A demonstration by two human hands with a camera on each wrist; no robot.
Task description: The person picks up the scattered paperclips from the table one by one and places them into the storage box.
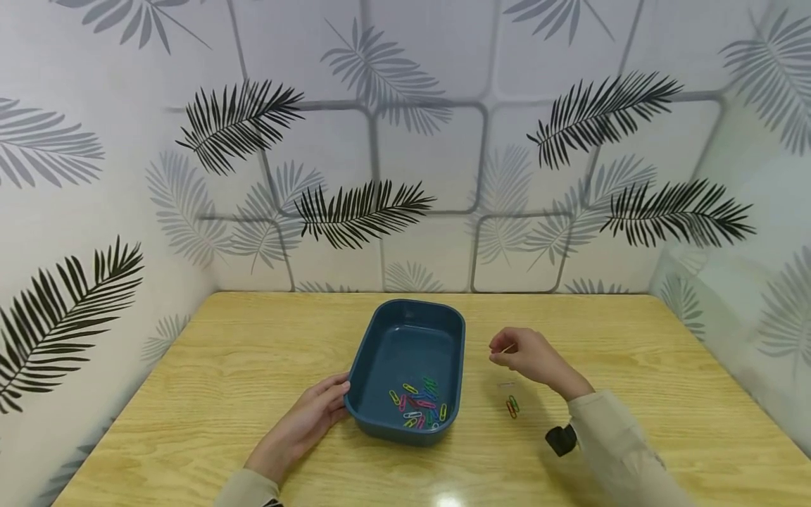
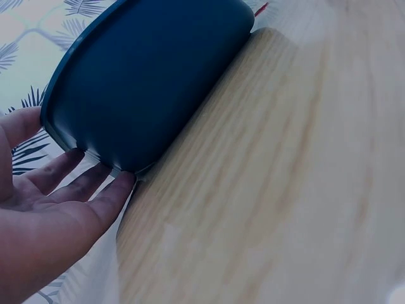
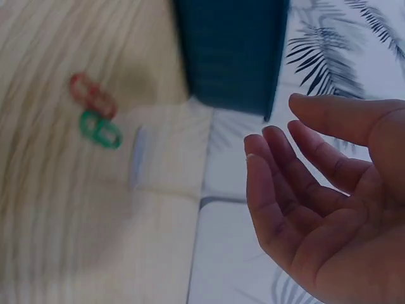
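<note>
A dark blue plastic tray (image 1: 412,433) stands on the wooden table, with several coloured paper clips (image 1: 426,403) gathered at its near end. At the tray's left side my left hand (image 1: 310,415) holds it, one digit at the rim and the other fingertips against the outer wall, as the left wrist view shows. To the right of the tray my right hand (image 1: 522,354) hovers over the table, fingers loosely bent and apart from the thumb, nothing visible between them. Below it lie a red paper clip (image 3: 92,96), a green paper clip (image 3: 100,130) and a white paper clip (image 3: 137,156).
The light wooden table (image 1: 266,338) runs back to a wall (image 1: 431,253) patterned with leaves. A black strap piece (image 1: 561,440) sits at the right sleeve's cuff.
</note>
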